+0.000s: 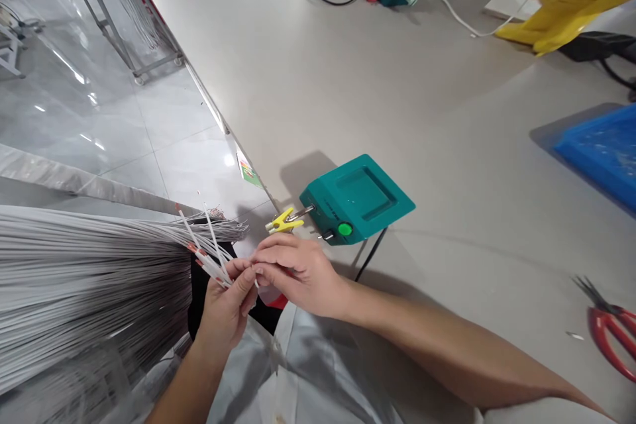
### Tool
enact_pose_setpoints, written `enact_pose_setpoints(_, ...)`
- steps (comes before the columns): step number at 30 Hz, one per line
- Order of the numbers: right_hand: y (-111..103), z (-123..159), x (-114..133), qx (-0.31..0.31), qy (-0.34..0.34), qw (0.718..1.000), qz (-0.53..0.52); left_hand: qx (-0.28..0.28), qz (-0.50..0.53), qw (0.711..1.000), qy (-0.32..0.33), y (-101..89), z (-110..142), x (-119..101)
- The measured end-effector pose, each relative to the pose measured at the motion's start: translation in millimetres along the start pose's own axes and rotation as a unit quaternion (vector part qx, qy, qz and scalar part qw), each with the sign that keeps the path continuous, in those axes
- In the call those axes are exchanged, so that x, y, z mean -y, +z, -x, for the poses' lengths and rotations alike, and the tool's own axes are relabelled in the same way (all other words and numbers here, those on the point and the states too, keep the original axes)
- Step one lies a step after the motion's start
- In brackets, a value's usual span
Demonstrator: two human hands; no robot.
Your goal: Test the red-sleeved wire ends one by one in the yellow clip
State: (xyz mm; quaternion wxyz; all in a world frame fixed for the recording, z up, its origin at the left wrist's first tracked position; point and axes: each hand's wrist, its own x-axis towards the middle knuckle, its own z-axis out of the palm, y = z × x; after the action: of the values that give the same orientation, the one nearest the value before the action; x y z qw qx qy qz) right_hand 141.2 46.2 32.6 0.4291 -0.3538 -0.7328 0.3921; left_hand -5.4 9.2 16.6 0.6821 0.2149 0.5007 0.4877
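White wires (214,269) at eight o'clock sit clamped in the left hand (226,308); the right hand (308,271) meets it, its pinch unclear, apparently working one end. Next likely calls for steady, delicate touch.

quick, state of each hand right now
Left hand: closed, holding thin white strands.
Right hand: curled, meeting the left; whether it grips anything cannot be told.
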Motion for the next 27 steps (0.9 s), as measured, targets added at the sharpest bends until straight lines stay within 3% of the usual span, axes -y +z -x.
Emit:
enact_pose_setpoints(3,-7.0,-2.0,-0.3,0.064,-0.030,0.992,0.101,0.011,-0.134,0.991,0.019,-2.4,0.9,-1.5)
enact_pose_setpoints(6,-12.8,-2.6,2.6,0.180,-0.018,0.952,0.249,0.041,-0.289,0.955,0.048,-5.8,2.8,-4.2)
enact_pose_setpoints(8,-13.1,-2.1,5.2,0.221,0.011,0.927,0.302,0.047,-0.321,0.945,0.053,-7.0,3.9,-3.8)
enact_pose_setpoints(13,-10.1,-1.7,10.6,0.182,0.114,0.933,0.289,-0.009,-0.192,0.981,0.013,-3.0,4.0,2.3)
enact_pose_setpoints(19,-12.4,-3.6,10.4,0.138,0.136,0.960,0.201,-0.027,-0.079,0.996,0.024,0.3,1.7,0.0)
enact_pose_setpoints(23,-9.6,-1.4,3.9,0.088,0.093,0.982,0.140,0.009,-0.108,0.994,0.030,-3.7,0.7,1.3)
enact_pose_setpoints(27,-9.4,0.3,-1.7,0.119,-0.002,0.977,0.175,0.020,-0.176,0.984,0.008,-5.1,0.0,0.5)
